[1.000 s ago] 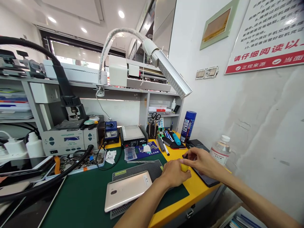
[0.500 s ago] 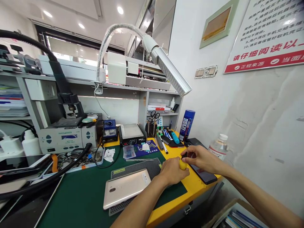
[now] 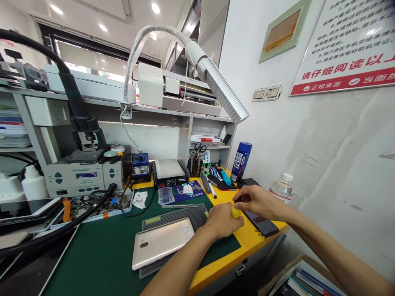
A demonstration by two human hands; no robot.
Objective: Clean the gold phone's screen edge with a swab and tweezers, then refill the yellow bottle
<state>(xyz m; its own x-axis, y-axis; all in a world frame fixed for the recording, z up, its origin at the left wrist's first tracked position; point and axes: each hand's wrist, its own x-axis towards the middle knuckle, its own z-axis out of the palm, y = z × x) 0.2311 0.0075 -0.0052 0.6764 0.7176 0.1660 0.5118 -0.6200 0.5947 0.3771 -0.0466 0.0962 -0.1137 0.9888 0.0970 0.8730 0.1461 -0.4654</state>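
Yellow object (image 3: 236,212) partly behind left fingers (image 3: 238,223)

A phone-repair workshop: a gold phone back (image 3: 163,243) is lying toward the workbench's (image 3: 222,261) front edge, while a rework station (image 3: 88,182) and parts tray (image 3: 106,215) are sitting behind

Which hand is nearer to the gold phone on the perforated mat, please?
The left hand. It is just to the right of the gold phone, around a yellow object; the right hand is farther right.
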